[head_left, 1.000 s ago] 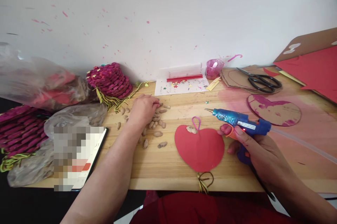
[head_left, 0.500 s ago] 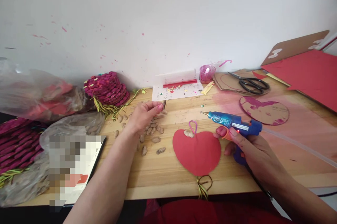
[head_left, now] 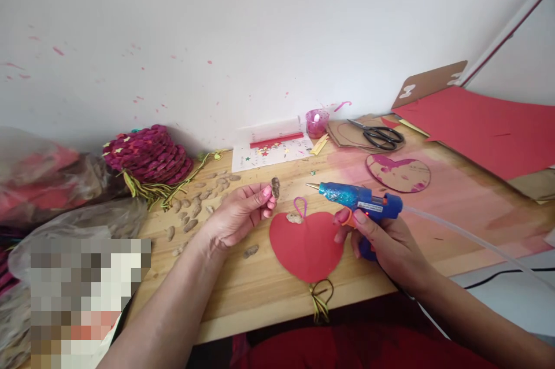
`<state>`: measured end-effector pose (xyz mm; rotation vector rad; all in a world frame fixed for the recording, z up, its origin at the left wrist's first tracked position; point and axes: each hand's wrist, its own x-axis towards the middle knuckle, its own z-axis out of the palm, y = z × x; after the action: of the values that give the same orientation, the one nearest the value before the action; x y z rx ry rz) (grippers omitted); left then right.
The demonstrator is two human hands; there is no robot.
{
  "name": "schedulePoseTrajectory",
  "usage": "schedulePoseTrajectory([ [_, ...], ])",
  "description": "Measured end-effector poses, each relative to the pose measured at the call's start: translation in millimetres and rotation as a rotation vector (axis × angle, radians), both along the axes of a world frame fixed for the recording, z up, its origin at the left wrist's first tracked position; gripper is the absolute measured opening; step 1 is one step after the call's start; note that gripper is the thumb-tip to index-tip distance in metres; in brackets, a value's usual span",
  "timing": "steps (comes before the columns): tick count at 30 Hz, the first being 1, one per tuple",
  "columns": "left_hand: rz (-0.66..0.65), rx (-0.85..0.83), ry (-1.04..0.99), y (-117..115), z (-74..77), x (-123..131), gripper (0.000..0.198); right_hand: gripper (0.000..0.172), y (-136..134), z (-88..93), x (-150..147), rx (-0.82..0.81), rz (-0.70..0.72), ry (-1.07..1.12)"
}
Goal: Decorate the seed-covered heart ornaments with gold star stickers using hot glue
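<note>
Between the thumb and fingers of my left hand [head_left: 243, 210] is a peanut [head_left: 275, 188], held up left of the glue gun's tip. My right hand [head_left: 381, 239] grips a blue glue gun [head_left: 347, 196], its metal nozzle pointing left and a clear glue stick trailing from its back. Below and between the hands lies a red paper heart [head_left: 307, 250] with a pink loop [head_left: 300, 206] at its top and a yellow-green tassel [head_left: 319, 302] at its bottom. One peanut [head_left: 295, 217] sits on the heart's upper left lobe.
Loose peanuts [head_left: 191, 224] lie at left, near stacked magenta hearts [head_left: 151, 152] and plastic bags [head_left: 78, 224]. Farther back are a paper with stars [head_left: 273, 155], a pink cup [head_left: 317, 122] and scissors [head_left: 381, 136]. A cardboard heart [head_left: 401, 175] and red sheets [head_left: 489, 126] are right.
My left hand has come closer to the glue gun, lifting the peanut, which now shows clearly. The view has turned right, so the table's things sit farther left. The glue gun stays in my right hand.
</note>
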<state>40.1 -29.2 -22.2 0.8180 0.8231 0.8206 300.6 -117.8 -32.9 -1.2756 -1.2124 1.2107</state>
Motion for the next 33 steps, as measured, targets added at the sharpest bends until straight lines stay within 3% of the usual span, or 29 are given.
schedulePoseTrajectory([
  [6, -0.028, 0.021, -0.032, -3, -4.0, 5, 0.035, 0.045, -12, -14.0, -6, 0.148, 0.111, -0.132],
  [17, -0.092, 0.042, -0.056, -9, -6.9, 13, 0.031, 0.024, -18, -14.0, -8, 0.429, 0.152, -0.354],
  [33, -0.084, 0.08, -0.056, -10, -5.6, 16, 0.03, 0.024, -18, -13.7, -7, 0.425, 0.191, -0.374],
])
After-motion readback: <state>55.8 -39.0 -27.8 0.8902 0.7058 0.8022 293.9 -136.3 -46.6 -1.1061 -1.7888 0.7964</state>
